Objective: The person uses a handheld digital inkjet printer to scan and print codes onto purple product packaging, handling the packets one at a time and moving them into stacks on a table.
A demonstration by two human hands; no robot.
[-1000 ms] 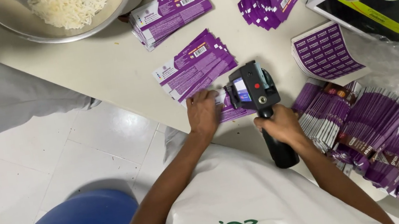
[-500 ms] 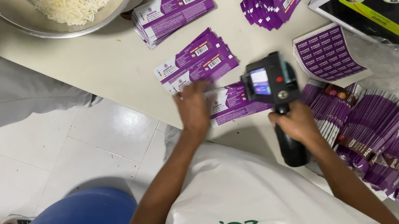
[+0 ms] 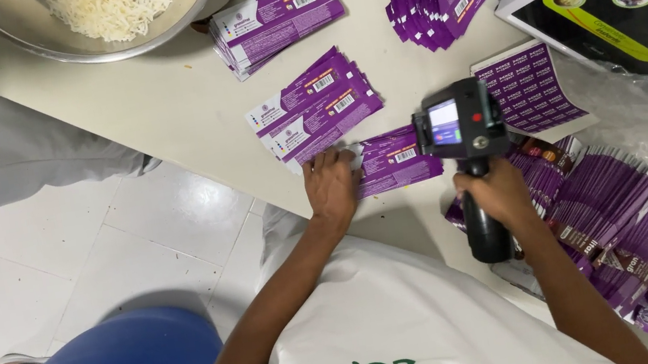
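A flat purple packaging sleeve with a white barcode patch [image 3: 395, 159] lies near the front edge of the cream table [image 3: 153, 105]. The left hand [image 3: 331, 182] presses on its left end, fingers laid flat and close together. The right hand [image 3: 499, 189] is wrapped in a fist around the grip of a black handheld printer with a small lit screen [image 3: 461, 133], held just over the sleeve's right end. A fanned pile of similar purple sleeves [image 3: 316, 109] lies just behind, and a steel bowl of white shreds [image 3: 103, 17] sits at the back edge.

white table [image 3: 153, 105], pale tiled floor [image 3: 34, 283]
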